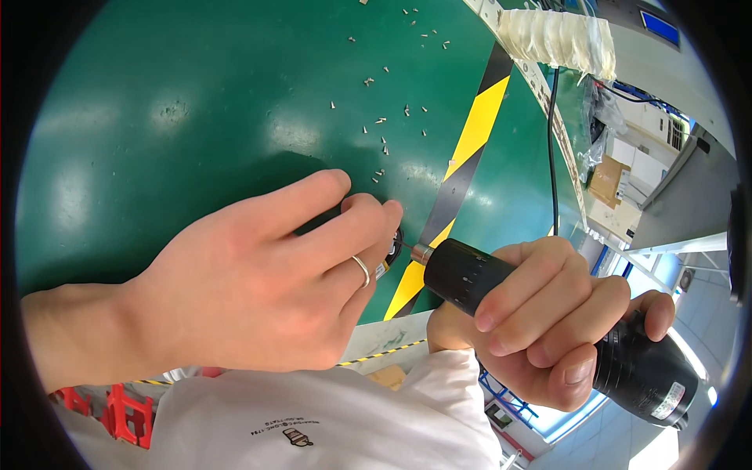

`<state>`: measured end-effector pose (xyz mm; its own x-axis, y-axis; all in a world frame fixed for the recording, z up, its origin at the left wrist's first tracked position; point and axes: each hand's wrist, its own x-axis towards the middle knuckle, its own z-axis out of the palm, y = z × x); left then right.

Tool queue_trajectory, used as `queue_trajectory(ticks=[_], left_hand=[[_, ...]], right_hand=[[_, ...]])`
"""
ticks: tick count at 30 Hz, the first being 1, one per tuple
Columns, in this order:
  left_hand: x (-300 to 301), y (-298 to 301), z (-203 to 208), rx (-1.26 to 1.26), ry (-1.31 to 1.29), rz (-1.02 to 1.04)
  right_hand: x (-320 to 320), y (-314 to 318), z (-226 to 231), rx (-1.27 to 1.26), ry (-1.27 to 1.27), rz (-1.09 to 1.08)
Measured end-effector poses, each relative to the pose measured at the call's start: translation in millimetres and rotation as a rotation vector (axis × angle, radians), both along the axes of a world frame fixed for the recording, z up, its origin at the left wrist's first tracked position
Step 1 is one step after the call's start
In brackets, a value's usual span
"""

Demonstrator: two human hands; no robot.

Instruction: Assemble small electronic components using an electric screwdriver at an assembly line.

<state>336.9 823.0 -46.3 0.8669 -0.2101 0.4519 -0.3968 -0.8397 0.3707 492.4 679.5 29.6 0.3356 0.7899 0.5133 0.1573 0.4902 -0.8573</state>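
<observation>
My right hand (548, 321) is wrapped round a black electric screwdriver (470, 274), which tilts across the picture with its metal bit end toward my left hand. My left hand (274, 266), with a ring on one finger, is closed with its fingertips on a small black part (395, 246). Most of that part is hidden behind the fingers, so its kind does not show. The screwdriver's thin bit reaches the part's edge; whether it touches a screw cannot be made out. Beyond the left hand, several small screws (380, 121) lie scattered on the green table mat (211, 86).
Yellow and black striped tape (478, 117) runs along the mat near its right edge. A black cable (553, 157) hangs beside a bundle wrapped in cream tape (556, 43). A cardboard box (609, 182) stands farther right. Red plastic stools (128, 415) are at lower left.
</observation>
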Motion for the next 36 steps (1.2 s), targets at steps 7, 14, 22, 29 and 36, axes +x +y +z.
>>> queue_trajectory(ticks=[7, 14, 22, 29, 36], left_hand=[[-3, 3, 3, 0.016, 0.027, -0.036], [-3, 1, 4, -0.013, 0.044, -0.01], [-1, 0, 3, -0.118, 0.035, -0.007], [-1, 0, 2, -0.162, 0.066, -0.007], [-1, -1, 3, -0.176, 0.081, 0.004]], right_hand=[[-7, 3, -5, 0.045, -0.009, -0.11], [-7, 2, -4, 0.042, -0.043, -0.124], [-16, 1, -7, 0.126, -0.084, -0.203], [-14, 2, -6, 0.096, -0.108, -0.201], [-14, 8, -5, 0.121, -0.075, -0.189]])
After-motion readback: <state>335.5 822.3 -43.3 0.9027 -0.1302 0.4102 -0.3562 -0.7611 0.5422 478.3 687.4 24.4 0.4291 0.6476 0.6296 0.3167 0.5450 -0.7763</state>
